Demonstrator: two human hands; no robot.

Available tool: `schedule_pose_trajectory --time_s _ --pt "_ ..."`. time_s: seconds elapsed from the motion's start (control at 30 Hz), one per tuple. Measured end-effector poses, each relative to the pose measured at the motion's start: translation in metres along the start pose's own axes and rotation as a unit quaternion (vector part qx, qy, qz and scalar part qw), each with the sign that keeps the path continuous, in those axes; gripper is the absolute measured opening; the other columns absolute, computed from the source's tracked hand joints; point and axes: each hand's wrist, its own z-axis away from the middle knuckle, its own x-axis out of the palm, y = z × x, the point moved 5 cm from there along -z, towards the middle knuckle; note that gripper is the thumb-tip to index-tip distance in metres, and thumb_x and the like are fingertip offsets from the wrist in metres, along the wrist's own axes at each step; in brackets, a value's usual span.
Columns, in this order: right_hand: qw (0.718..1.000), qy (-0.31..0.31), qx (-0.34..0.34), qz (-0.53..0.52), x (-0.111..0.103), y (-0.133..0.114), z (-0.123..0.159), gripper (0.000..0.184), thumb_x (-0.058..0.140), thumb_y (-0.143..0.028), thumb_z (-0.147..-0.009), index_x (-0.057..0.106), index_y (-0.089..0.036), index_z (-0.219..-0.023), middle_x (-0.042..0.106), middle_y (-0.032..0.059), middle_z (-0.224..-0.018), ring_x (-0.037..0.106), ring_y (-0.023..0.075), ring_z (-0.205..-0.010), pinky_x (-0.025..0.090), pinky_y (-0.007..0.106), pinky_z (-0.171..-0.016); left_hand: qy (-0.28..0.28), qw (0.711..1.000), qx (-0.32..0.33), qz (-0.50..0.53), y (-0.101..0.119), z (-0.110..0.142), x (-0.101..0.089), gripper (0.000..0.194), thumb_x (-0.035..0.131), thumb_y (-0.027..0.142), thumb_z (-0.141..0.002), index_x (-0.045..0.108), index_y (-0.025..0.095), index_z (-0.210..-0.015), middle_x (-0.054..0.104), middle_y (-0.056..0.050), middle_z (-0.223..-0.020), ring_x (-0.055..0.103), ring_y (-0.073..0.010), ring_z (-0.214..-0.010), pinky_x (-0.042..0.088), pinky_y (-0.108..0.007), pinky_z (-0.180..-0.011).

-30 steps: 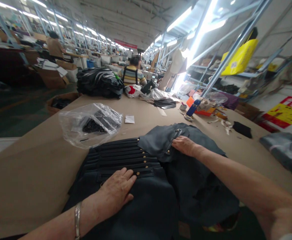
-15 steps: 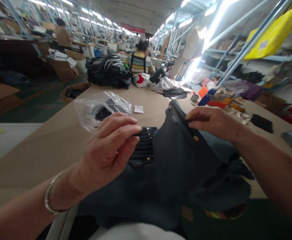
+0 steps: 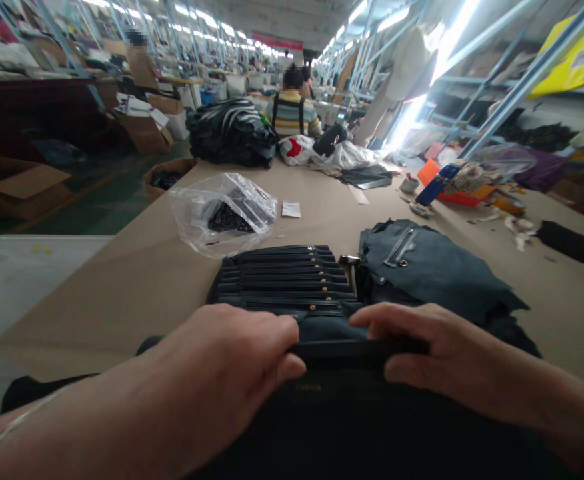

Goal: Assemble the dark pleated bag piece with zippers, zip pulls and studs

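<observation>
A dark leather bag panel [image 3: 332,413] with small, blurred lettering hangs close in front of me. My left hand [image 3: 252,353] pinches its top edge between thumb and curled fingers. On the same edge, farther right, is my right hand [image 3: 422,340], its thumb below and its fingers above. Just beyond lies a row of overlapping dark zippered panels [image 3: 277,277] with gold zipper pulls. Right of that row a pile of dark blue-grey leather pieces [image 3: 437,273] shows a short zipper on top. A small metal-ended tool [image 3: 351,261] sits between row and pile, partly hidden.
A clear plastic bag [image 3: 192,213] holding black parts and a white paper square [image 3: 291,209] lie on the brown table [image 3: 97,293]. Farther back are a heap of black pieces [image 3: 232,133] and a seated person [image 3: 292,113]. An orange tray [image 3: 467,197] stands right; cardboard boxes [image 3: 22,180] stand left.
My right hand has left the zippered piece, which now lies on the right-hand pile. Both hands have come down and together onto a dark panel's edge. The view has shifted slightly.
</observation>
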Motion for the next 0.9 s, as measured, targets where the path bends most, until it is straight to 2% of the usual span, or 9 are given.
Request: schedule_pose_trajectory --time_s 0.07,0.13,0.27,0.4,0.5,0.6,0.67,0.77,0.9 --pt "0.997 -0.037 0.057 -0.045 0.021 0.039 -0.018 0.026 0.057 -0.040 -0.085 0.062 -0.025 -0.104 0.065 -0.0032 -0.085 0.057 0.0101 -0.072 0.043 0.019 -0.063 -0.064 0.997 -0.037 -0.026 -0.015 -0.021 0.026 0.025 0.043 0.036 -0.092 0.059 0.021 -0.080 0.063 0.000 -0.067 0.060 -0.0159 -0.058 0.044 -0.025 -0.053" --pt "0.994 -0.028 0.092 -0.054 0.038 0.070 -0.034 0.022 0.053 -0.039 -0.086 0.063 -0.020 -0.088 0.062 -0.0025 -0.078 0.054 0.0098 -0.070 0.040 0.020 -0.062 -0.111 0.990 -0.057 -0.062 -0.030 -0.039 0.053 0.026 0.041 0.036 -0.092 0.059 0.020 -0.083 0.066 -0.004 -0.074 0.065 -0.0223 -0.069 0.048 -0.031 -0.060" --pt "0.995 0.013 0.098 0.033 0.058 0.101 -0.057 0.022 0.051 -0.036 -0.087 0.063 -0.019 -0.085 0.064 0.0002 -0.079 0.056 0.0116 -0.071 0.036 0.023 -0.063 -0.142 0.981 -0.070 -0.110 -0.051 -0.063 0.089 0.027 0.040 0.036 -0.092 0.060 0.018 -0.091 0.069 -0.010 -0.084 0.067 -0.0292 -0.077 0.052 -0.039 -0.065" --pt "0.984 0.012 0.108 0.141 0.064 0.115 -0.070 0.025 0.047 -0.038 -0.089 0.064 -0.019 -0.086 0.066 0.0043 -0.083 0.060 0.0169 -0.077 0.034 0.026 -0.065 -0.148 0.977 -0.076 -0.131 -0.059 -0.075 0.105 0.027 0.042 0.036 -0.092 0.062 0.017 -0.091 0.069 -0.011 -0.085 0.067 -0.0315 -0.078 0.052 -0.042 -0.065" --pt "0.984 0.001 0.111 0.142 0.069 0.126 -0.076 0.026 0.047 -0.038 -0.089 0.064 -0.019 -0.083 0.066 0.0041 -0.079 0.060 0.0165 -0.075 0.033 0.025 -0.063 -0.147 0.977 -0.070 -0.137 -0.057 -0.079 0.111 0.024 0.046 0.032 -0.091 0.063 0.015 -0.090 0.068 -0.011 -0.083 0.066 -0.0302 -0.076 0.051 -0.041 -0.064" --pt "0.986 0.014 0.117 0.117 0.074 0.138 -0.079 0.027 0.050 -0.041 -0.087 0.063 -0.019 -0.079 0.065 0.0031 -0.076 0.059 0.0149 -0.071 0.033 0.024 -0.061 -0.072 0.977 -0.030 -0.200 -0.042 -0.079 0.108 0.018 0.045 0.017 -0.088 0.062 0.013 -0.087 0.064 -0.012 -0.085 0.062 -0.0296 -0.079 0.049 -0.043 -0.067" --pt "0.985 0.025 0.122 0.117 0.076 0.140 -0.078 0.027 0.051 -0.042 -0.086 0.063 -0.019 -0.078 0.065 0.0026 -0.075 0.058 0.0143 -0.069 0.034 0.024 -0.061 -0.029 0.976 0.036 -0.214 -0.025 -0.074 0.112 0.021 0.043 0.011 -0.086 0.062 0.014 -0.095 0.062 -0.011 -0.093 0.059 -0.0298 -0.087 0.047 -0.045 -0.073" --pt "0.982 0.025 0.119 0.144 0.071 0.129 -0.074 0.028 0.052 -0.042 -0.087 0.064 -0.019 -0.078 0.066 0.0027 -0.076 0.061 0.0153 -0.072 0.035 0.024 -0.063 -0.058 0.980 0.124 -0.142 -0.005 -0.064 0.130 0.029 0.054 0.026 -0.086 0.058 0.015 -0.113 0.059 -0.012 -0.114 0.054 -0.0312 -0.103 0.047 -0.047 -0.085" --pt "0.972 0.042 0.083 0.216 0.028 0.113 -0.077 0.023 0.050 -0.038 -0.088 0.066 -0.021 -0.090 0.067 0.0035 -0.092 0.062 0.0164 -0.085 0.038 0.024 -0.069 -0.127 0.983 0.095 -0.092 -0.006 -0.059 0.150 0.062 0.064 0.046 -0.078 0.050 0.015 -0.131 0.045 -0.016 -0.139 0.041 -0.0381 -0.125 0.038 -0.055 -0.101"
